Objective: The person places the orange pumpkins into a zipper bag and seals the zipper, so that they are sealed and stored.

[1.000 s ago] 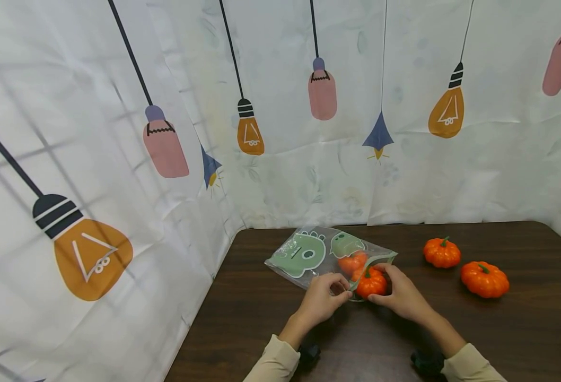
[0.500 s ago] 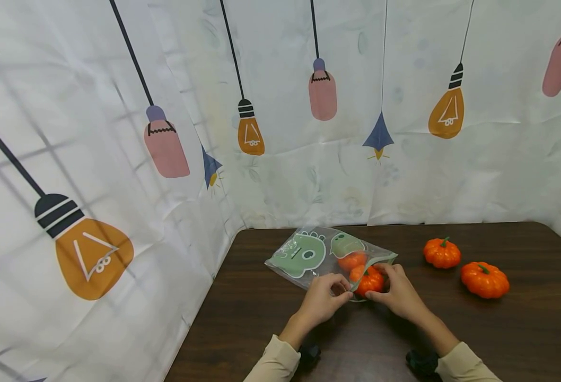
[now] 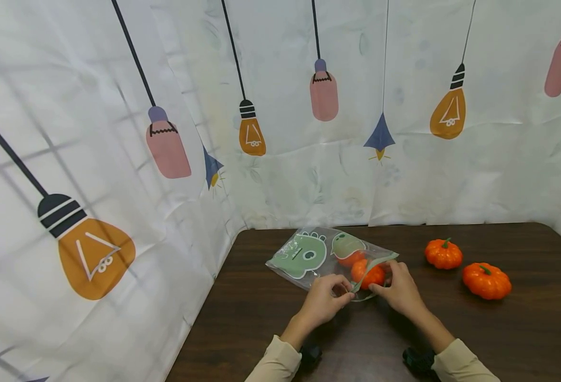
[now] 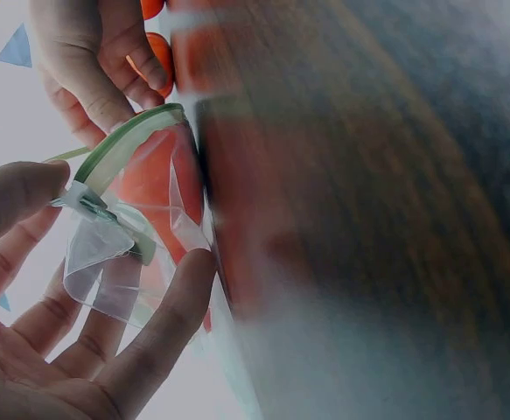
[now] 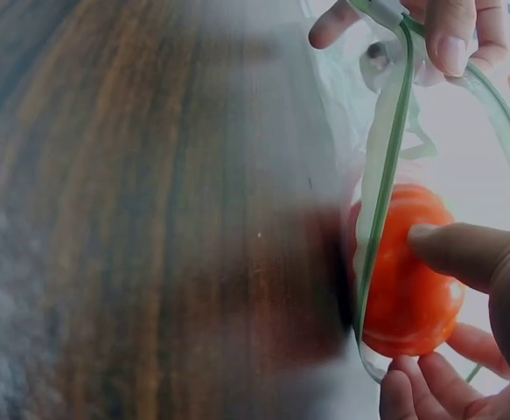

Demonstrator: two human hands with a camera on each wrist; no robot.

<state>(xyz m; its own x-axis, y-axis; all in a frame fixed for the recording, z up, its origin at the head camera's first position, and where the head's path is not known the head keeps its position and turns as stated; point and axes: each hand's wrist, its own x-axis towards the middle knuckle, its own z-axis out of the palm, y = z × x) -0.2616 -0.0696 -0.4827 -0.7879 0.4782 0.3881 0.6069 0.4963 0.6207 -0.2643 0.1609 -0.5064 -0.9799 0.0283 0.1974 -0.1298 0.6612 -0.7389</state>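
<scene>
A clear zip bag [image 3: 287, 254] with green animal prints lies on the dark table, its green-edged mouth toward the person. Inside it, toward the right, is one orange toy pumpkin [image 3: 350, 259]. Another orange pumpkin [image 3: 375, 277] sits just within the mouth. My right hand [image 3: 403, 293] holds this one, thumb on one side and fingertips on the other, as the right wrist view shows. With its fingers, my left hand [image 3: 324, 301] holds the mouth's near corner, beside the zip slider [image 4: 88, 199]. The bag's film partly covers both pumpkins.
Two more orange pumpkins with green stems, one farther back [image 3: 443, 254] and one nearer [image 3: 487, 281], stand on the table [image 3: 524, 339] to the right. A white curtain [image 3: 280, 185] printed with lamps hangs behind and along the left.
My right hand has shifted slightly left and away from the person, moving the near pumpkin deeper into the bag's mouth. My left hand keeps its hold at the corner.
</scene>
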